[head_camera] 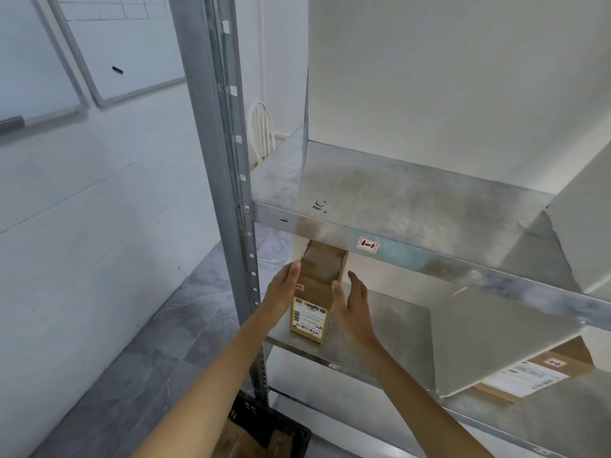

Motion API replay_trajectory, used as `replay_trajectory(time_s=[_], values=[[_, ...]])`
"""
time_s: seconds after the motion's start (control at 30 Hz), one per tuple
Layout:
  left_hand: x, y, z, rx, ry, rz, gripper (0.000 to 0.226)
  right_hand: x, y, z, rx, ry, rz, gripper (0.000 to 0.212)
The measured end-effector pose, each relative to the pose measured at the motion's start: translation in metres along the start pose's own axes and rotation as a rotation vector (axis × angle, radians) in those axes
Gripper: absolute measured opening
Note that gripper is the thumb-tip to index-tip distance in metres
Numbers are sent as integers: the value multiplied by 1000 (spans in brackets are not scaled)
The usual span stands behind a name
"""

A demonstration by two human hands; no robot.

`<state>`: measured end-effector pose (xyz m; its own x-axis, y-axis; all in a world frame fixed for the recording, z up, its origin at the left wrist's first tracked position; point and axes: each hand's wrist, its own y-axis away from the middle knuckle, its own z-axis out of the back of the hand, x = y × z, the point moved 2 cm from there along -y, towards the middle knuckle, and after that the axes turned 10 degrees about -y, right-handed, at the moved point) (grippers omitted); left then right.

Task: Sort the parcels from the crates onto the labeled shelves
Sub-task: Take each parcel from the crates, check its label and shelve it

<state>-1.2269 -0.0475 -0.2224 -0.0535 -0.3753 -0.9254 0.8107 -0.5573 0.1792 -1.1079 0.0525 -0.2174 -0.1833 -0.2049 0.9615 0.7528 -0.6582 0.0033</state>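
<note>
- Grey galvanized metal shelving unit [413, 193] fills the view.
- Tall brown cardboard parcel [322, 269] stands at the middle shelf's front edge.
- Left hand [284, 292] and right hand [355, 305] flank it, fingers straight.
- White barcode shipping label [309, 317] and pink shelf sticker [367, 244]: writing unreadable.

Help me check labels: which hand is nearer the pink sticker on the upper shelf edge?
Right. The right hand is just below the sticker; the left hand is farther left, beyond the parcel.

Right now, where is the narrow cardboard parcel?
Head view: the parcel sits at the left end of the middle shelf, between the left hand and right hand.
</note>
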Motion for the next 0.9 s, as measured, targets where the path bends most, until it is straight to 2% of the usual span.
replay_trajectory(time_s=[0.07,0.13,0.2,0.27,0.3,0.53,0.7,0.9], values=[[-1,16,2,-117,-10,-24,49,3,9,10,-4,35,48,71],[0,33,4,-207,-46,-46,38,2,20,19,-25,54,140,75],[6,59,5,-291,-64,-56,30,2,39,28,-9,63,255,63],[19,90,4,-341,-31,-16,30,-1,60,33,48,42,346,39],[26,107,5,-364,-11,12,32,-4,72,34,94,17,359,36],[70,247,9,-657,92,196,32,-30,155,40,541,43,404,33],[110,343,5,-826,125,337,32,-55,203,33,712,115,329,24],[155,429,12,-895,137,456,29,-78,258,1,911,179,261,18]])
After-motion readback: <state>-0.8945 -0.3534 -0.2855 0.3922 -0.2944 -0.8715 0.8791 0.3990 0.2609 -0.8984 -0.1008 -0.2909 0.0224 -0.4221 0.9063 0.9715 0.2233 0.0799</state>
